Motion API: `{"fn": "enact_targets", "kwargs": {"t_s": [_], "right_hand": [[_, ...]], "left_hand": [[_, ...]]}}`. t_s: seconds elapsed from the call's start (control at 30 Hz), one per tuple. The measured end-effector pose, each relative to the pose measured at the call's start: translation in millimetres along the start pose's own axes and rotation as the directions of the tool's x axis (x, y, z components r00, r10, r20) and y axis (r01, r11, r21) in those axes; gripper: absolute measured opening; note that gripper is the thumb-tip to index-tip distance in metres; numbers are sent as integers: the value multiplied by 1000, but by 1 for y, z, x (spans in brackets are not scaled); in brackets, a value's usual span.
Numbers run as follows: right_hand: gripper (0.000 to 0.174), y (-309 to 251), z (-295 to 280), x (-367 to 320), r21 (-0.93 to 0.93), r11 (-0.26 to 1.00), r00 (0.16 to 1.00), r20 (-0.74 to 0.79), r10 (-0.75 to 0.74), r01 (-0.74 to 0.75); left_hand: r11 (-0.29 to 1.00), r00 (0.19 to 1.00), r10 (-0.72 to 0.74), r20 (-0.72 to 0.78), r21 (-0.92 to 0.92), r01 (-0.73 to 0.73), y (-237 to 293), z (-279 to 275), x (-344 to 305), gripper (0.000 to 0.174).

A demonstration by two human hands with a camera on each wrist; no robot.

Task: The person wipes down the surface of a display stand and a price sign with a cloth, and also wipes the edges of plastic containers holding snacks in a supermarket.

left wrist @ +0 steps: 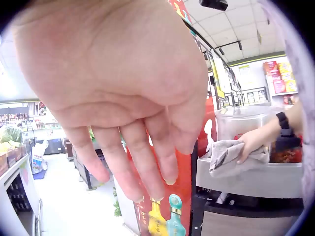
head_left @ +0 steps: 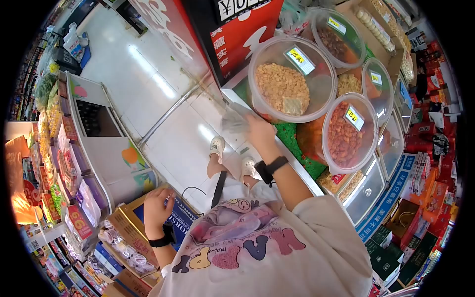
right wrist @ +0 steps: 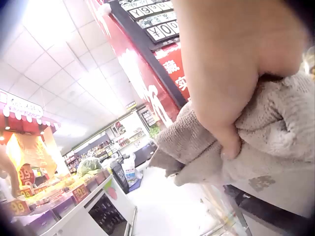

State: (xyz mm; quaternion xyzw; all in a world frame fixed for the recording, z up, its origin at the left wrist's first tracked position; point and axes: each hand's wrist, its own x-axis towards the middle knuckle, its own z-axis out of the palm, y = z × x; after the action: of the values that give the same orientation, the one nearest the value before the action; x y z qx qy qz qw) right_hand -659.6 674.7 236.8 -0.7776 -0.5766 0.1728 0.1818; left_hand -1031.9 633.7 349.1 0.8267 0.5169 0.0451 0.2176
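Right hand (head_left: 260, 131): fingers and thumb curled round one grey cloth (head_left: 235, 119), bunched. The right wrist view shows the thumb pressed into the folds. My palm bears down on it at the near edge of the counter ledge (left wrist: 246, 179).

Left hand (head_left: 157, 205): fingers straight and relaxed, slightly spread, holding nothing. In the head view it hangs at 7 o'clock, just above a cardboard box (head_left: 129, 222).

Position of the cloth: it sticks out at 10 o'clock from my right hand, just beside the largest tub (head_left: 292, 79), which sits at 1 o'clock. I cannot tell whether the two touch.

Handling, my judgement:
- Soft, limp and light, with a napped surface, so it should not slip.
- It folds wherever it is pinched and nothing about it can break.
- Loose corners droop over the ledge.
- Best taken at the middle of the bunch, so the palm can spread it flat.

Counts:
- Cloths: 1.
- Round clear tubs with lids and yellow price tags: 4. One holds pale nuts, one red-brown nuts (head_left: 349, 131), one dark pieces (head_left: 341, 37). The contents of the fourth (head_left: 378, 84) are unclear.
- Black wristbands: 2, one on each wrist.
- Shoes on the floor below: 2.
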Motion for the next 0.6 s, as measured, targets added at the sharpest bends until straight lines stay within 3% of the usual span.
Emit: {"fn": "enact_targets", "kwargs": {"t_s": [0.17,0.27,0.37,0.4,0.5,0.6], "right_hand": [[54,40,10,-41,53,996,997,-35,68,-66],[53,40,-8,-62,-3,990,988,49,143,-143],[50,35,-4,-66,-58,991,990,58,127,-124],[40,34,4,-65,-115,992,998,34,48,-44],[48,26,29,-46,-157,979,981,-128,-148,127],[43,-11,32,-7,-66,989,957,-250,-145,132]], "left_hand": [[998,998,55,28,-36,-54,-1,8,39,12],[989,989,141,45,-43,-139,8,8,73,11],[975,973,219,68,-60,-215,12,7,98,10],[971,969,235,79,-67,-230,15,7,103,10],[960,952,278,126,-68,-272,12,6,106,10],[977,962,213,172,-50,-207,9,5,95,10]]}}
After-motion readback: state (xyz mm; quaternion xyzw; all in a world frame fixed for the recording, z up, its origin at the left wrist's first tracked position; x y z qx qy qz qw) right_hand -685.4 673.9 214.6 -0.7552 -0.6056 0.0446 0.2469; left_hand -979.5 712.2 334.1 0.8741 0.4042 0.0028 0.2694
